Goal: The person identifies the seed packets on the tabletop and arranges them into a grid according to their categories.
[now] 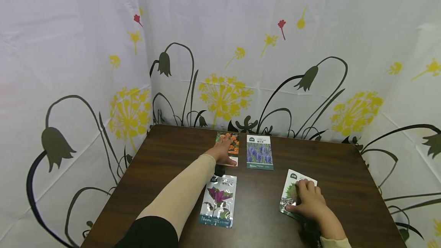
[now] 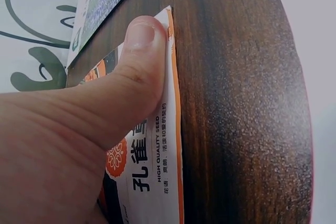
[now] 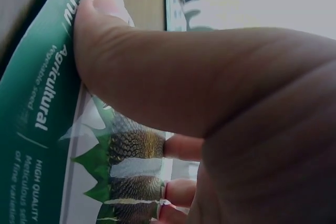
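Observation:
My left hand (image 1: 221, 152) reaches to the far side of the table and rests on a marigold seed packet (image 1: 235, 147). Its thumb lies near the orange-edged border of that packet (image 2: 157, 182) in the left wrist view; its other fingers are hidden there. At the right, my right hand (image 1: 311, 200) holds a white and green seed packet (image 1: 290, 186) across its width. The right wrist view shows the thumb over the packet's green band (image 3: 31, 93) and fingertips (image 3: 181, 192) at the far side, the glossy front creased between them.
A lavender-coloured flower seed packet (image 1: 260, 152) lies right of the marigold one. Nearer, beside my left forearm, lies a silvery packet (image 1: 218, 202) with a purple flower. The brown wooden table (image 1: 255, 209) meets a flower-printed white curtain (image 1: 220, 49) behind.

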A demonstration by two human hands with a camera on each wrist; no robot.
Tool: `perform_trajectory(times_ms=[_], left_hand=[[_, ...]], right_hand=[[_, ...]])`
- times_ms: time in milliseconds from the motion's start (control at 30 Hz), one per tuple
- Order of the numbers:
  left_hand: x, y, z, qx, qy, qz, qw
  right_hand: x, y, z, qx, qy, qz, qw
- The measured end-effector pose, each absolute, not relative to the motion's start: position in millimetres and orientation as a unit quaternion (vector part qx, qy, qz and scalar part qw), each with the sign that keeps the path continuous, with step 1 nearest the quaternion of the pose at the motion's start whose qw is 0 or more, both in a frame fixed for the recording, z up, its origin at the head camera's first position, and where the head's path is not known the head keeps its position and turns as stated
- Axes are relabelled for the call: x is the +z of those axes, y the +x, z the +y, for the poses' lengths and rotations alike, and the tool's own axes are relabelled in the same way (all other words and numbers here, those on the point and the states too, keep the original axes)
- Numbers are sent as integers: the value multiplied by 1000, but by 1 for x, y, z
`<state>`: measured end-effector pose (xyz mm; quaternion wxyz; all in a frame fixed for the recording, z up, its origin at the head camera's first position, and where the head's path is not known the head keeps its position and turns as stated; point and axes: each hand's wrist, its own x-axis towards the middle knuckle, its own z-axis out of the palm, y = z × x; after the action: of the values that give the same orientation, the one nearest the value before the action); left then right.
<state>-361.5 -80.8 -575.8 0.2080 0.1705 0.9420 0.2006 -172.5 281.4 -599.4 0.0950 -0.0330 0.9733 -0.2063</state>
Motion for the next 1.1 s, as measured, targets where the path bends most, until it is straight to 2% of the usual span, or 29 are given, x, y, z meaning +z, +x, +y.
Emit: perform_trajectory(times_ms=[467, 933, 1100], left_hand=[[-576, -358, -80, 205, 163, 940, 219], [-577, -362, -81, 209, 172, 940, 208], [-577, -364, -81, 207, 164, 941, 213]], right_hand=[[-603, -165, 244, -206, -62, 973, 86], [-606, -161, 217, -200, -91, 973, 69], [-604, -161, 210, -197, -93, 973, 78]])
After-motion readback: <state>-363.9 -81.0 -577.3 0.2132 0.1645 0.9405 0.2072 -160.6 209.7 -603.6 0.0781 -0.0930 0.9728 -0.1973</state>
